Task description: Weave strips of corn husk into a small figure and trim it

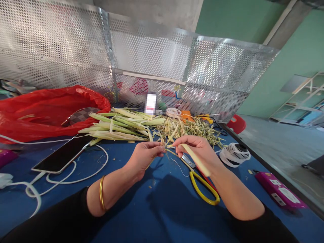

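A red plastic bag (pixel 30 106) gapes at left, a checkered item (pixel 83 116) inside. The person's left hand (pixel 146 155) pinches thin strands (pixel 173 134) — thumb against finger — and just beside it the right hand (pixel 194 148) closes on a pale strip (pixel 194 157) that trails toward the wrist, near scissors (pixel 194 184).

I face a perforated metal screen (pixel 152 50) across the upper left and centre; a green wall (pixel 233 20) fills my upper right, with a pale rack (pixel 293 105) and grey floor (pixel 275 145) at right.
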`<state>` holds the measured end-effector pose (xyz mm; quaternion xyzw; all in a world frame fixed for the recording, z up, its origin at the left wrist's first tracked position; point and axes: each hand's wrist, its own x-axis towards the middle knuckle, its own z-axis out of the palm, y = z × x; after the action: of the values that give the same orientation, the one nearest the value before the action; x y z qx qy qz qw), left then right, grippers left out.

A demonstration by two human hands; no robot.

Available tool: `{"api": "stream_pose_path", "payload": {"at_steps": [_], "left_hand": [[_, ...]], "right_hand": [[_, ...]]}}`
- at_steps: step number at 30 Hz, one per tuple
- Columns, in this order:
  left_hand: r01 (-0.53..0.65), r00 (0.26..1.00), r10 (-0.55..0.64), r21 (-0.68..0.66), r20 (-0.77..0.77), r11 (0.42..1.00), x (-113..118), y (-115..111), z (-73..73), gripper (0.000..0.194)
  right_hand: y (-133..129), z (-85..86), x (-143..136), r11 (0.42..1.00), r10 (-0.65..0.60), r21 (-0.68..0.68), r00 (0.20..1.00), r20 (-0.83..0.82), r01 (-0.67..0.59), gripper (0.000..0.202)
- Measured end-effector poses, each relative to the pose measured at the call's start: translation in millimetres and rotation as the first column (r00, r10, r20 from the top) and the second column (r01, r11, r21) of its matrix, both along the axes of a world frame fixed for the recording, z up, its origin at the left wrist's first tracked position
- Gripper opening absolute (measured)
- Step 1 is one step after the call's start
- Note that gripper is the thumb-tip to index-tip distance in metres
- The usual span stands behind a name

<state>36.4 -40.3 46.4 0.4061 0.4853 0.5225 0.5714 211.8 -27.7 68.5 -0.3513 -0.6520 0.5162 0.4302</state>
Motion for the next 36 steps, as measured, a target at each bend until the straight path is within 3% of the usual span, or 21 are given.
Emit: {"api": "stream_pose_path", "payload": {"at_steps": [3, 6, 8, 10, 15, 25, 32, 36], "left_hand": [[0.001, 1.0, -0.001, 0.004, -0.027, 1.0, -0.2, 1.3, -2.5, 0.016], [0.009, 0.999, -0.009, -0.012, -0.037, 1.0, 0.0, 2.1, -3.8, 0.019], [0.009, 1.0, -0.009, -0.017, -0.027, 1.0, 0.1, 2.0, -3.1, 0.017], [0.0, 1.0, 0.0, -0.02, -0.002, 1.0, 0.1, 1.7, -1.5, 0.015], [-0.033, 0.999, 0.034, -0.039, 0.038, 0.999, -0.6, 1.9, 0.0, 0.017], [0.03, 0.998, -0.029, 0.022, -0.064, 0.999, -0.1, 1.8, -5.2, 0.015], [0.054, 0.988, -0.043, 0.07, -0.151, 0.996, 2.2, -0.7, -6.4, 0.013], [0.045, 0.985, -0.028, 0.096, -0.172, 0.994, 2.4, -1.3, -5.4, 0.01]], "right_hand": [[2.0, -4.4, -1.7, 0.963, -0.185, 0.196, 0.982, -0.026, 0.186, 0.014], [3.7, -4.9, 0.1, 0.932, -0.216, 0.273, 0.97, -0.11, 0.239, 0.022], [3.5, -1.7, 2.5, 0.943, -0.172, 0.279, 0.983, -0.057, 0.181, 0.027], [2.4, 3.1, 4.9, 0.956, -0.114, 0.281, 0.988, 0.1, 0.082, 0.03], [-0.6, 10.4, 7.1, 0.964, -0.032, 0.257, 0.923, 0.383, -0.074, 0.029], [-0.3, 5.4, 2.3, 0.956, -0.026, 0.265, 0.86, 0.51, -0.128, 0.031], [-1.2, -0.4, -1.3, 0.891, -0.192, 0.44, 0.787, 0.586, -0.111, 0.027], [-1.1, -0.8, -2.2, 0.883, -0.188, 0.447, 0.763, 0.618, -0.144, 0.027]]}}
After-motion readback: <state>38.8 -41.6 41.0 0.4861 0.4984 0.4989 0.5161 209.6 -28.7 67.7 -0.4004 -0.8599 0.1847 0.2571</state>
